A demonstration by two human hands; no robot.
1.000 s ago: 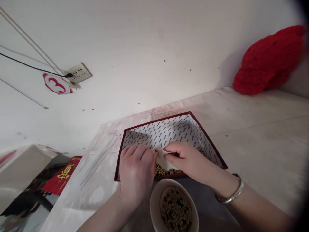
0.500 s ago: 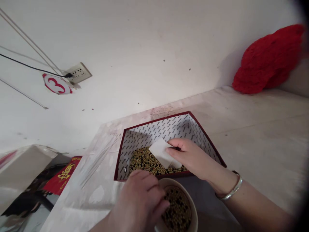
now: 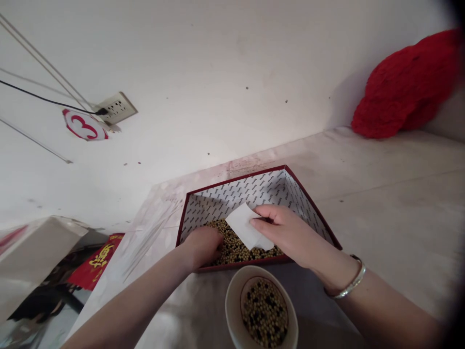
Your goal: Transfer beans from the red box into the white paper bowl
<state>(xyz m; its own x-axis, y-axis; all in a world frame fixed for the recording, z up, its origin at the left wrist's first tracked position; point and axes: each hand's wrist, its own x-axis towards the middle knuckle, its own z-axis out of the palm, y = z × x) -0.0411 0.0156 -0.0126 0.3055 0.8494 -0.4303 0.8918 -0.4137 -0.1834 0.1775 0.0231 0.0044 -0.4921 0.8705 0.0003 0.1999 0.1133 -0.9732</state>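
A shallow red box (image 3: pixel 313 208) with a white printed lining lies on the table and holds a heap of yellowish beans (image 3: pixel 236 247). My left hand (image 3: pixel 202 245) reaches into the box's left side, its fingers down among the beans. My right hand (image 3: pixel 286 232) hovers over the beans and pinches a small white card (image 3: pixel 245 227). In front of the box stands a white bowl (image 3: pixel 232 305) filled with yellow and dark beans. A silver bangle (image 3: pixel 350 286) sits on my right wrist.
The pale table (image 3: pixel 392 203) runs to the right, where a red cushion (image 3: pixel 407 87) leans on the wall. A wall socket (image 3: pixel 115 107) with a black cable and a red "3" sticker (image 3: pixel 83 126) lie upper left. A white box (image 3: pixel 32 252) and red paper (image 3: pixel 95 259) sit lower left.
My left hand left the card, passed over the bowl, then went back into the box's left side among the beans. My right hand kept the card almost still.
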